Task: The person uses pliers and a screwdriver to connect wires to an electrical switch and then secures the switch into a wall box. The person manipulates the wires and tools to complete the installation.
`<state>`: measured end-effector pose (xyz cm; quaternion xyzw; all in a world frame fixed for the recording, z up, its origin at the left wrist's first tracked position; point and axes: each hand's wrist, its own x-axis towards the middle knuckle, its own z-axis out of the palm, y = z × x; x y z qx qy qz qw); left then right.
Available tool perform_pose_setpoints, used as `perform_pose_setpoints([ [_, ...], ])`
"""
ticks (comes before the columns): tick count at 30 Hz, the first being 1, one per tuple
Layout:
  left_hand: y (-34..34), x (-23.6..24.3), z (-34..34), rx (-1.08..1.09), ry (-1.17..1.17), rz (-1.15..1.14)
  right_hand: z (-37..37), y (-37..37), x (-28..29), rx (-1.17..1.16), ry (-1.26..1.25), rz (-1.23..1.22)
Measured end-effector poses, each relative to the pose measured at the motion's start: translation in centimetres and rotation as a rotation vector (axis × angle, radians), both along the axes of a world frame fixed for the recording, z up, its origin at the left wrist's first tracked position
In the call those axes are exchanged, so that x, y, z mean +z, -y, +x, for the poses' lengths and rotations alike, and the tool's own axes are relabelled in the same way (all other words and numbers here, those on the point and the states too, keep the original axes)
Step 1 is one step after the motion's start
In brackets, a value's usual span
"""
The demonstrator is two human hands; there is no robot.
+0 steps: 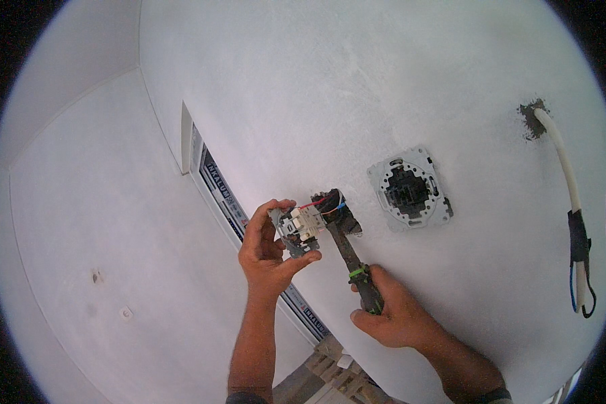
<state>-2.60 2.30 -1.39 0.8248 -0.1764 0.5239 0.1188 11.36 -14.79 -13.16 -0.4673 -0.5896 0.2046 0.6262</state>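
Observation:
My left hand (264, 250) grips a switch or socket insert (301, 225) by its metal frame, its back with pale plastic terminals turned towards the wall. Red, orange and blue wires (330, 204) run from it into a dark wall box (344, 214) in the white wall. A flat-bladed tool (347, 254), with a black and green handle, is closed in my right hand (396, 311). The blade's tip is beside the insert at the box's lower edge; whether it touches either one I cannot tell.
Right of the box, a switch insert (409, 191) with a metal frame is mounted in the wall. Farther right, a white cable (564, 161) hangs from a rough hole, its end taped black. A window frame (222, 192) with printed film lies to the left; stacked wooden pieces (340, 374) are below.

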Motion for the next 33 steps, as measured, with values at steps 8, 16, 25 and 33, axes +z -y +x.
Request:
perform_pose_setpoints([
  [8,1.7,0.2,-0.7,0.253,-0.006,0.126,-0.1,-0.4,-0.6,-0.022,0.002,0.044],
  [16,1.1,-0.3,0.1,0.307,0.037,0.220,-0.3,-0.3,-0.9,-0.055,0.036,0.038],
  [25,-0.3,0.6,0.8,0.187,0.005,0.185,-0.4,-0.5,-0.9,-0.067,0.034,0.044],
  [33,-1.5,1.2,1.1,0.139,-0.016,0.207,-0.6,-1.2,-1.0,-0.077,0.042,0.052],
])
